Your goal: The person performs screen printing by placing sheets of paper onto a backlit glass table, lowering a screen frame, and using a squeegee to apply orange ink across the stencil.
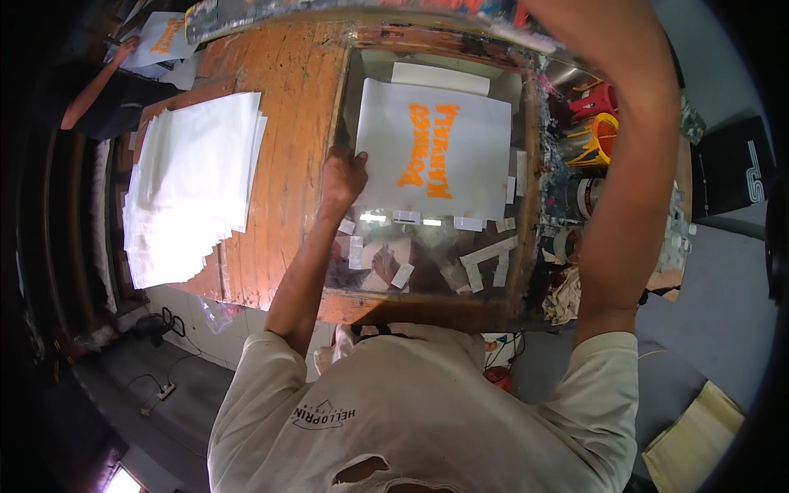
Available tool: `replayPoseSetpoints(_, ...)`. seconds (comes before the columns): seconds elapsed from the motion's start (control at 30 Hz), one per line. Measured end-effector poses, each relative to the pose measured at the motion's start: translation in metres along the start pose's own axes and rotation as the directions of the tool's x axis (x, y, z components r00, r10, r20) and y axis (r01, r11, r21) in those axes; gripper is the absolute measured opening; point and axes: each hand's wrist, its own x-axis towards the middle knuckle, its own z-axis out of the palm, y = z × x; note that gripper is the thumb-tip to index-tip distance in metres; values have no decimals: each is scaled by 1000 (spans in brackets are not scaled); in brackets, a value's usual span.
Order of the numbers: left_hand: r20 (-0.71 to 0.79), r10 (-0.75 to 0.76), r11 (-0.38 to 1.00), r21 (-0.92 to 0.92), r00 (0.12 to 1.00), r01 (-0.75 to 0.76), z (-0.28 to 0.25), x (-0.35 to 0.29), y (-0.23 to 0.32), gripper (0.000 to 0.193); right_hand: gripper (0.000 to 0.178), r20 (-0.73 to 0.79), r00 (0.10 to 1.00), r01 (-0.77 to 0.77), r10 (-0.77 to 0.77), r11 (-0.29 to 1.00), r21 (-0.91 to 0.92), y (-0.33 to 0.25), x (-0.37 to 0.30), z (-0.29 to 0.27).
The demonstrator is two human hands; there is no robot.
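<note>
A white paper sheet (382, 123) with orange lettering lies on the glass pane (448, 271) set into the wooden table. My left hand (345, 174) is at the sheet's left edge, thumb and curled fingers closed on it. My right arm (629, 164) reaches up along the right side and leaves the picture at the top, so that hand is hidden. Nearest to where it leaves is a long paint-smeared frame (271, 18) across the far edge of the table. Another white piece (440, 78) shows behind the printed sheet. Small pale tape strips (491, 253) stick to the glass.
A fanned stack of white paper (193, 181) rests on the table's left part. Paint-stained tubs, a yellow-streaked one (593, 140) among them, crowd the right edge beside crumpled rags (563, 294). At the far left another person's hand (126, 51) holds an orange-printed sheet (164, 37).
</note>
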Motion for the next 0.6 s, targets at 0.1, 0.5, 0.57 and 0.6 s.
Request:
replayPoseSetpoints(0.1,-22,-55,997,-61,998,54,-41,25,-26,26,41,-64,998,-18,11,992,-122,6,16,9)
replayPoseSetpoints(0.5,-681,89,917,341,727,207,-248,15,-221,62,53,-59,997,-44,43,999,-18,33,39,7)
replayPoseSetpoints(0.57,-263,-142,722,632,954,282,-195,-27,-237,70,55,-49,998,-49,50,998,26,47,40,9)
replayPoseSetpoints(0.6,-116,-200,683,695,973,224,-171,-45,-159,71,54,-52,997,-58,58,998,-14,55,37,6)
